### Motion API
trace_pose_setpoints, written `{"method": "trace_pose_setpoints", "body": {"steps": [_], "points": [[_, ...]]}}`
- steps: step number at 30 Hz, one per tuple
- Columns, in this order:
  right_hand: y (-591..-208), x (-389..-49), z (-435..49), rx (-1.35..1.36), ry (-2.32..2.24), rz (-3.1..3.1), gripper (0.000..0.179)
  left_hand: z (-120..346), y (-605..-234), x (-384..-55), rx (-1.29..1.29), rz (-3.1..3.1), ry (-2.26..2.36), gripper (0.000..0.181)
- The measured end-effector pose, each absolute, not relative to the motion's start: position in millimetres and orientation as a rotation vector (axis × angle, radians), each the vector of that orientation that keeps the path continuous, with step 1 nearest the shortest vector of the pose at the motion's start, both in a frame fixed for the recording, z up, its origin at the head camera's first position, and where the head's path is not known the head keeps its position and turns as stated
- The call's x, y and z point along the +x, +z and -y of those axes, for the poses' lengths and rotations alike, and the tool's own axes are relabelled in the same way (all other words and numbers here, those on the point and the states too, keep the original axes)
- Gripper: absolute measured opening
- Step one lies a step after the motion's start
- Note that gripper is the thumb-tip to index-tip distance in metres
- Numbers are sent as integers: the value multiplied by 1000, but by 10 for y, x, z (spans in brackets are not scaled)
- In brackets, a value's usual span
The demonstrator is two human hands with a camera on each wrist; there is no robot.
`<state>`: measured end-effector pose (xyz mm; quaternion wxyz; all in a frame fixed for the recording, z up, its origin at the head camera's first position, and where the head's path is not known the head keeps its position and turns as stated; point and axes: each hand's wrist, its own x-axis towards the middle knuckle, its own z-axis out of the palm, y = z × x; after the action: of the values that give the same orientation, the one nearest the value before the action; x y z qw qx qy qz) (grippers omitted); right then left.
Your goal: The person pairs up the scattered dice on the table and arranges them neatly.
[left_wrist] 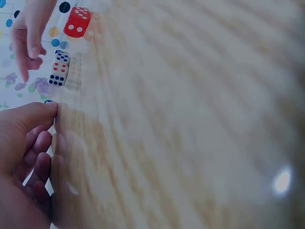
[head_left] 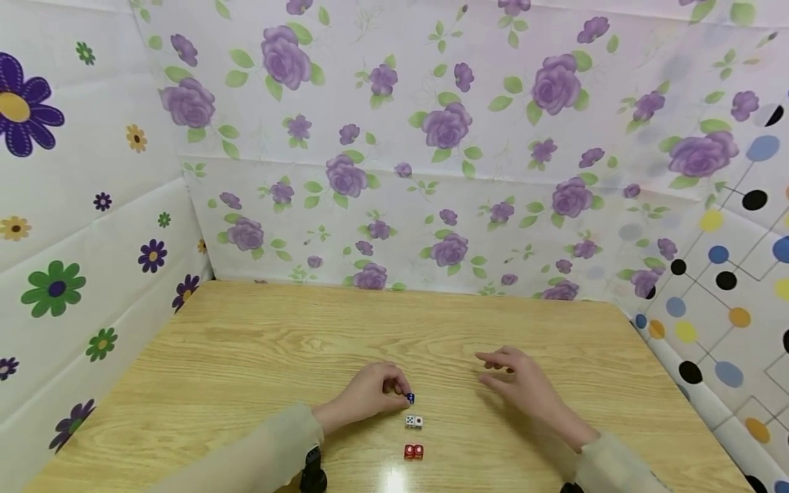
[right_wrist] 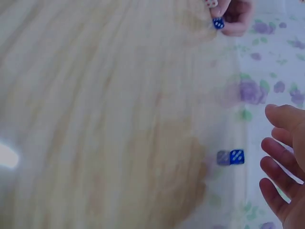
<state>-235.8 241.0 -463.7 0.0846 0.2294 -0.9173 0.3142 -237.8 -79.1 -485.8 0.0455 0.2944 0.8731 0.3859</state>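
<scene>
My left hand (head_left: 368,396) pinches a blue die (head_left: 410,398) between thumb and finger at the table's middle. Only a sliver of that die shows past the thumb in the left wrist view. On the near side of it, two white dice (head_left: 414,422) sit side by side, then two red dice (head_left: 414,452) in line with them. To the right, my right hand (head_left: 529,389) hovers with fingers spread and nothing in its grasp. Close to its fingertips, a second blue die (right_wrist: 237,157) rests on the table in the right wrist view; I cannot make it out in the head view.
The wooden table (head_left: 259,342) is glossy and mirrors the dice. A cloth with purple roses (head_left: 446,127) hangs behind it. Flower-patterned cloth (head_left: 55,226) stands at the left, dotted cloth (head_left: 733,315) at the right.
</scene>
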Motion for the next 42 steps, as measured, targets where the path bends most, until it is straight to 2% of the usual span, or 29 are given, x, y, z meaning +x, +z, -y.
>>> {"method": "trace_pose_setpoints", "body": {"steps": [9, 33, 42], "points": [[-4770, -2351, -2604, 573, 881, 2881, 45, 790, -4858, -2378, 898, -2657, 1189, 10], [-4758, -2361, -2717, 608, 881, 2876, 16, 793, -4823, -2372, 915, -2652, 1183, 10], [-4747, -2352, -2715, 607, 826, 2874, 13, 789, -4833, -2366, 922, -2658, 1177, 10]]}}
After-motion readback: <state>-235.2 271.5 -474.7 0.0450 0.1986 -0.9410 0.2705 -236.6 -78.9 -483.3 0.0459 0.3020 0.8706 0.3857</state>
